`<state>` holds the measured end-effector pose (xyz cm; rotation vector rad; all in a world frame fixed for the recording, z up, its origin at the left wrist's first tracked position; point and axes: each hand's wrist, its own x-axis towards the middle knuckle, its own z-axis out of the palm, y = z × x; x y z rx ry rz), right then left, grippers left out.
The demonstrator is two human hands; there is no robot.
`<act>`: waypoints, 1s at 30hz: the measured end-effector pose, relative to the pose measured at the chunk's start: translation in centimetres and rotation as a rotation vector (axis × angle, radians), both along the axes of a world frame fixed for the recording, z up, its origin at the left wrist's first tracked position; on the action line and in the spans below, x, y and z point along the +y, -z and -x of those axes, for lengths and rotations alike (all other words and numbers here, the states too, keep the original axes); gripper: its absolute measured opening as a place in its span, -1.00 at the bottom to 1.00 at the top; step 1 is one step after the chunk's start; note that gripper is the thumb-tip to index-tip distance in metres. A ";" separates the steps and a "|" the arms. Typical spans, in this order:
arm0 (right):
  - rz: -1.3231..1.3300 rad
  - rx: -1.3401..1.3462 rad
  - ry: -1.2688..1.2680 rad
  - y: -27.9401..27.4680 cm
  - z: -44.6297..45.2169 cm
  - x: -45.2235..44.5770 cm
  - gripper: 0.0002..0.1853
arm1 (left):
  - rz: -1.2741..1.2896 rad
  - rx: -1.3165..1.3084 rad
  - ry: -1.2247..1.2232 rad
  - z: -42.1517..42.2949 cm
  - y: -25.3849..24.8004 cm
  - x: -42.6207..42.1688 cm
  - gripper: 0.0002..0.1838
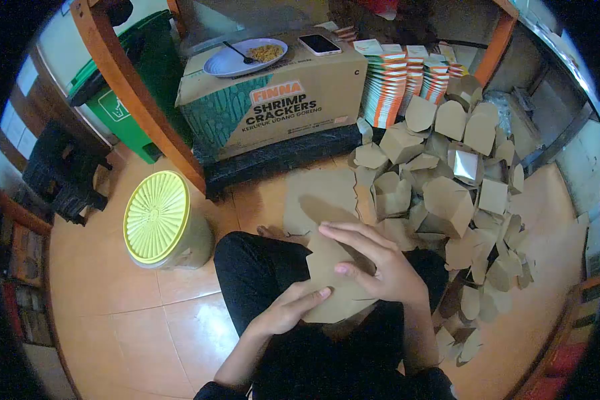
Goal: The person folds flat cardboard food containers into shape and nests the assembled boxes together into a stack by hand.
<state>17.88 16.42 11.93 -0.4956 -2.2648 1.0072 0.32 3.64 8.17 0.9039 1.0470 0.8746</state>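
Note:
A brown cardboard box blank [333, 280] lies tilted across my lap. My left hand [288, 309] grips its lower left edge, thumb on top and fingers out of sight underneath. Over the right side of the blank is my right hand [383, 263], its fingers stretched out and its thumb apart. Whether the right palm presses on the board I cannot tell. Just beyond my legs, a flat brown cardboard sheet [319, 190] rests on the floor.
A heap of folded brown boxes [447, 193] spreads on my right. Ahead stand a shrimp crackers carton [280, 110], carrying a plate [227, 65] of food and a phone [320, 45], and orange-white stacks [385, 87]. A yellow-lidded tub [159, 217] and green bin [130, 113] are left.

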 end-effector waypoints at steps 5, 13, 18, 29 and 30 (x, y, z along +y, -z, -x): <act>0.191 -0.045 -0.107 0.7 -0.8 0.0 -0.74 | -0.032 0.025 0.096 0.6 0.4 0.3 -0.50; 0.015 0.003 0.007 2.7 -0.7 -0.9 -0.74 | 0.351 -0.515 -0.264 0.6 2.6 -0.1 -0.51; -0.272 -0.018 0.144 3.4 -1.2 -1.2 -0.52 | 0.227 -0.915 -0.366 1.9 2.6 -0.1 -0.48; -0.201 0.052 0.123 2.5 -0.6 -1.5 -0.71 | -0.096 0.027 -0.320 -0.1 -0.6 -0.4 -0.76; -0.196 0.031 0.139 2.3 -0.5 -1.6 -0.75 | -0.136 0.074 -0.328 -0.2 -0.6 -0.3 -0.77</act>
